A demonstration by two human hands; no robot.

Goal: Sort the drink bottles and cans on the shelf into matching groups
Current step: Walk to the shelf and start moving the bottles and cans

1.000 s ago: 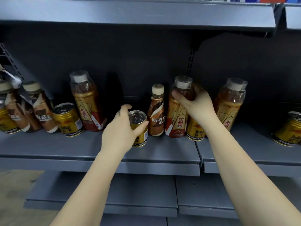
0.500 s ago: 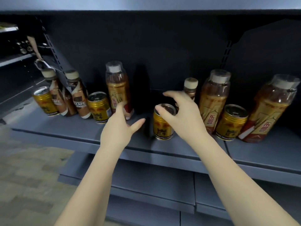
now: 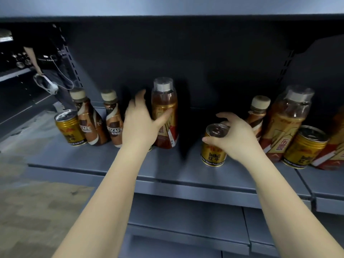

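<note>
There is a single view — a wide-angle camera worn on the head, looking forward and slightly down into a grey shelf (image 3: 186, 164) from close in front of it. The shelf board crosses the middle of the frame, tilting down toward the lower right, and the underside of the shelf above fills the top edge. Both forearms enter from the bottom edge and reach into the centre. The lens bends straight lines near the borders. At the far left the view slips past the shelving to floor (image 3: 28, 202) and a standing person (image 3: 50, 60) — small, upper left.
</note>
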